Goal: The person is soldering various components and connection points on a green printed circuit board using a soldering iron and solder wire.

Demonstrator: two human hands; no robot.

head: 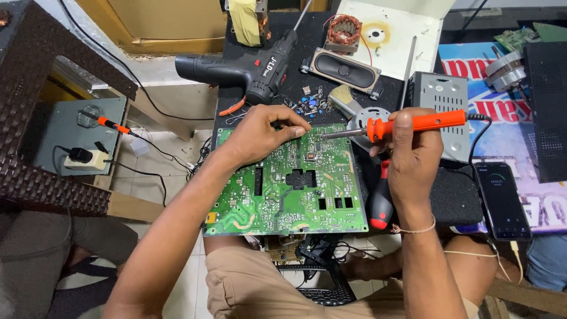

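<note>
A large green circuit board lies solder side up on a black work surface, above my lap. My left hand rests on the board's upper left part, fingers pinched together near its top edge; what they pinch is too small to tell. My right hand grips an orange-handled soldering iron, its metal tip pointing left toward the board's top edge, close to my left fingertips.
A black cordless drill lies behind the board, with a small speaker, a copper coil and loose small parts. A red-and-black screwdriver lies right of the board. A phone sits at right, a grey metal box behind my right hand.
</note>
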